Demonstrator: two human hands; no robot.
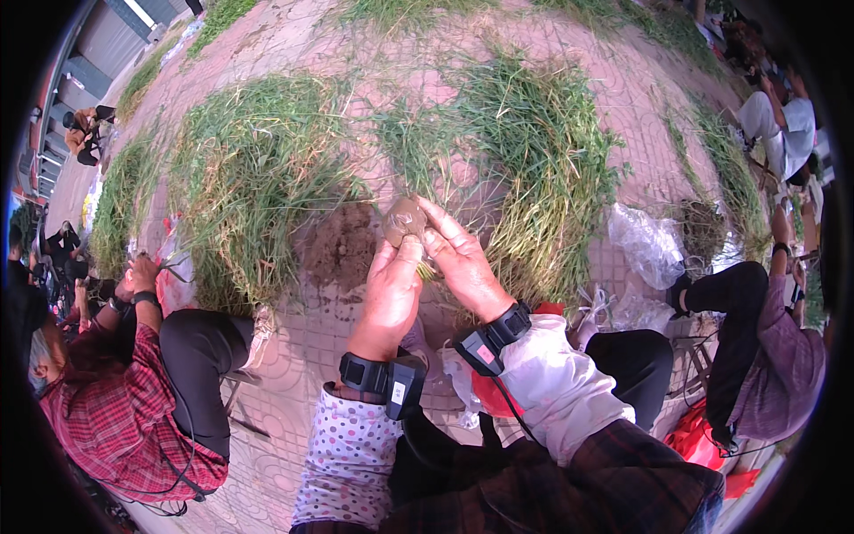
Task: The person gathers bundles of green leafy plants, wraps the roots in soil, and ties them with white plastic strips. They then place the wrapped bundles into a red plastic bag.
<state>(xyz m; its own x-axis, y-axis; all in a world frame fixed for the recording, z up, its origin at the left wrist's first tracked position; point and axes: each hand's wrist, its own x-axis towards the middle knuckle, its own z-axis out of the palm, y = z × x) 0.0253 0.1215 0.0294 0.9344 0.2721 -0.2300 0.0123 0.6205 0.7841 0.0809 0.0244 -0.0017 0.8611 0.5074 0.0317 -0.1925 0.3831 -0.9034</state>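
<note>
Both my hands meet in front of me around a brown, soil-like lump [403, 219] that looks wrapped in clear plastic film. My left hand [395, 270] grips it from below, its thumb pressed on the near side. Against the lump's right side are the fingers of my right hand [460, 257]. A few yellow-green stems [425, 270] show between the hands; whether they join the lump is hidden. Just beyond lies loose green grass [420, 147] on the paving. A heap of damp brown soil [343, 243] sits left of the lump.
Large piles of cut grass lie at left [247, 160] and right [547, 153]. Clear plastic bags [644, 243] rest on the right. A person in a red checked shirt [133, 427] sits close at left; another in a purple top [777, 360] sits at right. A red bag [697, 437] lies near them.
</note>
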